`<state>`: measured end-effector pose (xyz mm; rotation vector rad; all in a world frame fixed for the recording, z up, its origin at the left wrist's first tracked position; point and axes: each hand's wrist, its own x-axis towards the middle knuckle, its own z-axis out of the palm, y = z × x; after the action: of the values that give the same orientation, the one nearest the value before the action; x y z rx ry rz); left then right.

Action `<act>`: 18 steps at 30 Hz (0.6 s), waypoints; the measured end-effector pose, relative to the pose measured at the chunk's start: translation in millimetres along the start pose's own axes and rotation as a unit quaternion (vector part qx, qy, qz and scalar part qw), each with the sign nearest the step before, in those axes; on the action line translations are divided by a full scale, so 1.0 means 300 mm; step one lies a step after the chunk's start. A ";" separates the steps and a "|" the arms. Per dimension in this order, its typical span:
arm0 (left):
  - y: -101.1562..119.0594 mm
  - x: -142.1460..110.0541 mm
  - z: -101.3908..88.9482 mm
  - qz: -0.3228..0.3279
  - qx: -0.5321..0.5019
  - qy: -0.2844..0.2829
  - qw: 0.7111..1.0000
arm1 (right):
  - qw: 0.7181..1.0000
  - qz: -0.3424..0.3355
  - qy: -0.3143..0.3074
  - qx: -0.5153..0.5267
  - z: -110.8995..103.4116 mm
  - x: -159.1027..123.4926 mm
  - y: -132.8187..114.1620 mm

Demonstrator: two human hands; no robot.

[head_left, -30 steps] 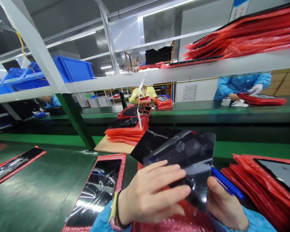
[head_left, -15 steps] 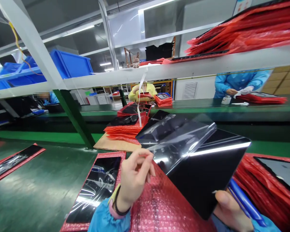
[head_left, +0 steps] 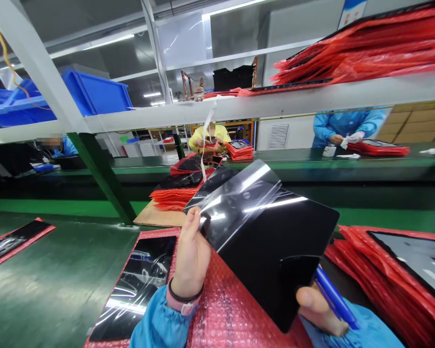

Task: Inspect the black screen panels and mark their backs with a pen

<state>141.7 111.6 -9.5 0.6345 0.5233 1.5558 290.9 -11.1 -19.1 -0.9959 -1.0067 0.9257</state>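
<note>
A glossy black glass panel (head_left: pixel 271 251) is tilted up in front of me, its lower right corner gripped by my right hand (head_left: pixel 321 309). A blue pen (head_left: pixel 335 297) is tucked in that same hand, behind the panel. Clear film (head_left: pixel 255 176) lies loosely across the panel's upper left part and sticks out past its far edge. My left hand (head_left: pixel 194 261) is closed at the fingertips on the film's left edge. Below the panel spreads red bubble wrap (head_left: pixel 224 309). Left of my wrist, another film-covered black panel (head_left: pixel 141 285) rests on red wrap.
Red-wrapped panels are stacked at the right (head_left: pixel 362 270), behind my hands (head_left: pixel 174 198) and on the overhead shelf (head_left: pixel 362 53). A green post (head_left: pixel 101 179) rises at left, near blue bins (head_left: pixel 97 94). Co-workers sit across the bench.
The panel has shifted left and now stands more upright. My left hand has turned and moved slightly up-left at the film's edge. The film lies flatter, its raised fold on the right gone.
</note>
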 end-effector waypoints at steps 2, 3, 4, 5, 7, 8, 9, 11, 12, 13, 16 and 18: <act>0.023 0.005 -0.002 0.013 -0.006 0.024 1.000 | 0.997 0.010 -0.023 0.075 0.021 0.011 -0.010; 0.038 0.005 -0.002 0.017 -0.016 0.018 1.000 | 0.994 0.016 -0.033 0.099 0.032 0.015 -0.015; 0.054 0.003 -0.001 0.019 -0.031 0.011 0.999 | 0.993 0.024 -0.043 0.107 0.041 0.017 -0.019; 0.068 -0.001 -0.001 0.021 -0.050 0.012 0.998 | 0.992 0.035 -0.054 0.109 0.049 0.017 -0.021; 0.090 -0.007 0.001 0.020 -0.085 0.026 0.996 | 0.989 0.051 -0.078 0.111 0.061 0.014 -0.019; 0.097 -0.009 0.001 0.021 -0.098 0.031 0.995 | 0.989 0.051 -0.088 0.109 0.065 0.012 -0.015; 0.102 -0.009 0.000 0.025 -0.104 0.031 0.994 | 0.989 0.048 -0.094 0.106 0.066 0.010 -0.011; 0.104 -0.003 -0.004 0.029 -0.097 0.013 0.995 | 0.991 0.039 -0.093 0.088 0.064 0.011 -0.005; 0.104 0.003 -0.009 0.031 -0.086 0.001 0.996 | 0.993 0.039 -0.088 0.074 0.060 0.013 -0.005; 0.103 0.010 -0.014 0.038 -0.072 -0.007 0.997 | 0.994 0.040 -0.078 0.060 0.053 0.015 -0.007; 0.100 0.038 -0.037 0.095 -0.014 0.001 0.995 | 0.999 0.034 -0.030 0.006 0.023 0.024 -0.028; 0.102 0.058 -0.053 0.150 0.024 0.027 0.988 | 0.999 0.024 -0.012 -0.034 0.000 0.026 -0.045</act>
<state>107.8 127.0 0.5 0.7353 0.5230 1.8530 295.0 -7.4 -4.6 -1.0721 -1.0438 0.9493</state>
